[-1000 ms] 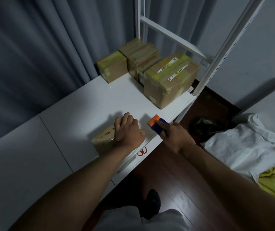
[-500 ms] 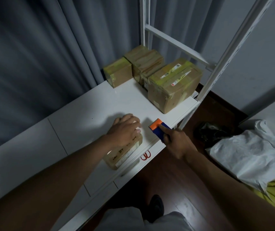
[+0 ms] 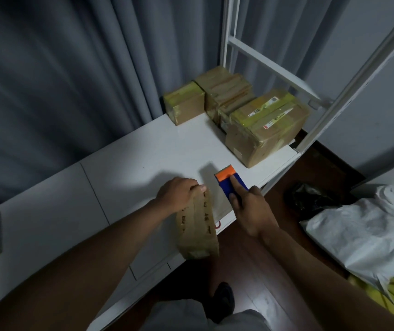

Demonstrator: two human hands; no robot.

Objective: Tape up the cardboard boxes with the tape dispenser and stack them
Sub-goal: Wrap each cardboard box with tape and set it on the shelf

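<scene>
1. Tape dispenser [image 3: 230,185]: blue body, orange head.
2. Worktop [image 3: 143,154]: plain white.
3. Near box [image 3: 197,225]: brown, dark lettering.
4. Boxes [image 3: 265,125] beyond the dispenser: brown, yellow-green tape.
5. Curtain [image 3: 71,80]: grey.

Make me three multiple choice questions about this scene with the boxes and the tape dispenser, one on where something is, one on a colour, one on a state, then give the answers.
1. Where does the group of taped boxes stand?
A. at the far end of the white table, by the white frame
B. on the floor
C. under the left hand

2. What colours is the tape dispenser?
A. red and white
B. orange and blue
C. green and black

3. What is the left hand doing?
A. hanging free of everything
B. gripping the far end of the long brown box
C. holding the dispenser

Answers: 1 A, the boxes sit against the curtain and frame. 2 B, orange head on a blue body. 3 B, its fingers curl over the box end, while the right hand holds the dispenser.
</scene>
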